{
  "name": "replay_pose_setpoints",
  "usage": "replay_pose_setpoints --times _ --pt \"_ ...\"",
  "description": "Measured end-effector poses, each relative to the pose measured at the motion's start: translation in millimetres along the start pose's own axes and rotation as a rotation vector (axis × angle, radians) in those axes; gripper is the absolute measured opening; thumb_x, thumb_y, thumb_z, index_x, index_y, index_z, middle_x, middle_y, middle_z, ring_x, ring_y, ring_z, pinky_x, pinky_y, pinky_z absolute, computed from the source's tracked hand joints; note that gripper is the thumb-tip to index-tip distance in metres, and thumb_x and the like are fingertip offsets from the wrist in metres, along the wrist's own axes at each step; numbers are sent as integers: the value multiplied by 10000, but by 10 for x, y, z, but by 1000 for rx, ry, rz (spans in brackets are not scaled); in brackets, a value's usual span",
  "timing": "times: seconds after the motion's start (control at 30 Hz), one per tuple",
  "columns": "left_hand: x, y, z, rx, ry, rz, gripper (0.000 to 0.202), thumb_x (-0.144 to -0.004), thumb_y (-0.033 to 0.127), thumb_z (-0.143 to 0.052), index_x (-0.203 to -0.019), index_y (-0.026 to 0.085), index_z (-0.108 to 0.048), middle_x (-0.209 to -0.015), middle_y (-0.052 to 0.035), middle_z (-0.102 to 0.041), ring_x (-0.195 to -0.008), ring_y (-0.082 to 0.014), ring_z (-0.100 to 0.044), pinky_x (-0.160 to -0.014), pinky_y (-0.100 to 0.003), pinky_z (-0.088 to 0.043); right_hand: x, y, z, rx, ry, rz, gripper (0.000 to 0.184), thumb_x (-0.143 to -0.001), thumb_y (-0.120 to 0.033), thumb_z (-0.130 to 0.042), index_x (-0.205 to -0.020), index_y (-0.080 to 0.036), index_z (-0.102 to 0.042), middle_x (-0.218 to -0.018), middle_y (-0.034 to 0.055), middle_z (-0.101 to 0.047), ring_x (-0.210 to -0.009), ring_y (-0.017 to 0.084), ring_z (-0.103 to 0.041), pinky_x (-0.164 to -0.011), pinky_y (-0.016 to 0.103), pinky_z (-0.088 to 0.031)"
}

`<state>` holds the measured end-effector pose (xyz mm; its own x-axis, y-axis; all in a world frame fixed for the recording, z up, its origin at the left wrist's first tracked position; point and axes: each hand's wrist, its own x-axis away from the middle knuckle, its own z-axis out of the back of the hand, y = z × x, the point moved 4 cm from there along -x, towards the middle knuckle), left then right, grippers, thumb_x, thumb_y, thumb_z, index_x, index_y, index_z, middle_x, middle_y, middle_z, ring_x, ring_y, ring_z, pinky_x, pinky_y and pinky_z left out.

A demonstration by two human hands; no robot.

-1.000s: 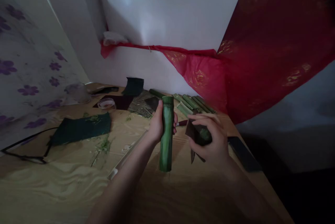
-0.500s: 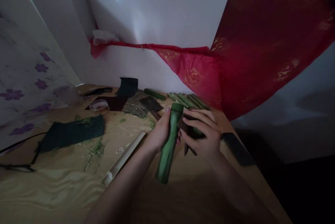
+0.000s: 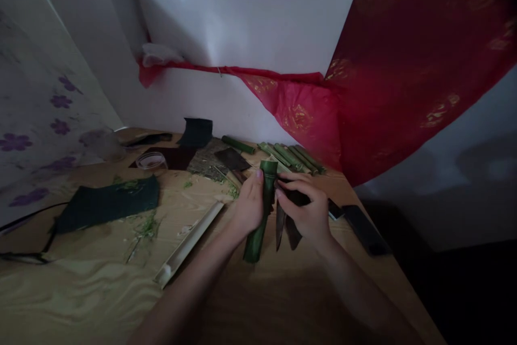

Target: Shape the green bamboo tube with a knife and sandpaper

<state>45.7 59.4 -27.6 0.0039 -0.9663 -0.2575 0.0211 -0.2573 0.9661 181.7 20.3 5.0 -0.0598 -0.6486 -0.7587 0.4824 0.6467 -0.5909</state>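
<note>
My left hand (image 3: 248, 206) is wrapped round a green bamboo tube (image 3: 255, 240), which stands nearly upright in front of me with its ringed end at the top. My right hand (image 3: 310, 209), just right of the tube, pinches a dark brown, folded piece of sandpaper (image 3: 291, 231) near the tube's upper part. Loose corners of the sheet hang below the fingers. Whether the sheet touches the bamboo cannot be made out. Left of my forearm lies a pale split bamboo strip (image 3: 189, 243), hollow side up.
Several green bamboo pieces (image 3: 286, 155) lie by the wall under a red cloth (image 3: 299, 108). Dark green sheets (image 3: 109, 202) and green shavings (image 3: 147, 226) are at left, near a round clear container (image 3: 151, 161). A black phone-like slab (image 3: 365, 229) lies by the right table edge.
The bamboo tube has come more upright, and its lower end has risen slightly. My right hand has shifted a little down and left, and the sandpaper's corners now hang lower.
</note>
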Motion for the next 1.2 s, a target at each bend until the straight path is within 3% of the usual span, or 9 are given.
replay_pose_setpoints --times 0.17,0.37,0.47,0.63,0.8,0.97,1.1,1.2 --pt "32 33 -8 -193 -36 -167 499 -1014 537 -240 -714 212 -472 -665 -13 -534 -636 -160 -498 -625 -287 -424 15 -25 24 5 42 -12 70 -788 -183 -725 -804 -241 -759 -953 51 -777 -914 232 -694 -883 452 -521" --pt "40 154 13 -414 -87 -289 424 -1040 421 -245 -929 197 -588 -835 -52 -651 -765 -195 -587 -713 -297 -398 56 -90 29 79 66 60 196 -793 -171 -747 -955 -274 -788 -948 34 -794 -908 231 -675 -835 433 -546" --pt "38 174 20 -376 -89 -290 432 -1040 424 -244 -878 198 -574 -788 -38 -636 -716 -182 -566 -685 -292 -384 56 -84 19 128 95 103 183 -785 -176 -754 -933 -276 -794 -958 37 -787 -899 236 -665 -837 447 -525" --pt "55 165 33 -279 -21 -268 457 -1036 450 -247 -689 219 -433 -619 4 -514 -591 -155 -454 -593 -291 -331 48 -66 32 25 115 46 147 -814 -180 -727 -906 -270 -798 -861 35 -747 -834 213 -666 -799 421 -524" --pt "30 155 29 -238 -18 -290 479 -1024 483 -266 -651 217 -404 -600 13 -492 -571 -138 -419 -566 -291 -314 75 -167 38 67 104 133 218 -766 -161 -764 -940 -289 -796 -855 25 -749 -833 221 -664 -787 424 -513" --pt "44 141 27 -179 -37 -224 502 -1024 511 -237 -644 227 -403 -602 5 -481 -580 -151 -442 -562 -292 -348 51 -111 51 31 116 73 185 -810 -163 -724 -926 -285 -800 -845 26 -742 -818 209 -668 -788 410 -517" --pt "39 177 51 -151 14 -246 499 -1009 543 -273 -648 227 -411 -608 4 -497 -586 -151 -456 -572 -286 -384 58 -164 31 25 89 126 208 -770 -145 -753 -927 -275 -800 -836 26 -746 -813 212 -664 -784 409 -511" --pt "40 175 33 -99 -43 -180 515 -1002 568 -262 -658 226 -437 -595 0 -505 -569 -154 -476 -557 -287 -407 61 -106 29 9 112 80 187 -796 -158 -736 -929 -272 -800 -846 31 -742 -820 211 -673 -801 414 -514"
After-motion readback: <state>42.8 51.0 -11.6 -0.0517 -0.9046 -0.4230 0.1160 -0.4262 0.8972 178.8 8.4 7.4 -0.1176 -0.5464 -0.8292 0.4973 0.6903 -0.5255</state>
